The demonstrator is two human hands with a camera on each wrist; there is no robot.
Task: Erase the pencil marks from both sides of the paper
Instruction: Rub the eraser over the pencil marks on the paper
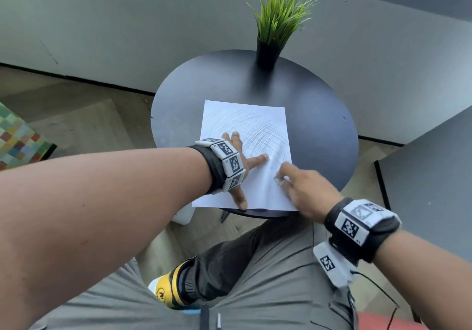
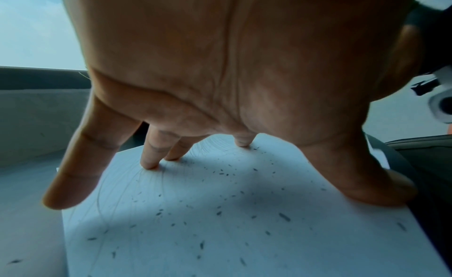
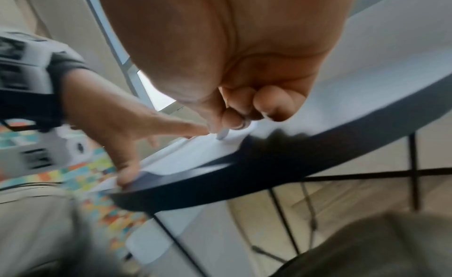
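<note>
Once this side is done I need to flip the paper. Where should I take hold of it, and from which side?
Probably the paper's near-left corner, coming from the person's side. There the sheet reaches past the round table's rim, so fingers could slip under it. Elsewhere it lies flat. The left hand presses it with spread fingers; the right hand pinches the eraser on it.

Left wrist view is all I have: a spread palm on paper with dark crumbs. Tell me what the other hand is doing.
Observer: The right hand pinches a small pale eraser, its tip on the paper near the table's near edge.
Operator: Report what remains to erase.
Observer: Dense pencil marks cover the sheet's far half; the near part looks mostly clean.
Operator: Say what else is on the table.
Observer: A potted grass plant stands at the round dark table's far side, clear of the paper.
</note>
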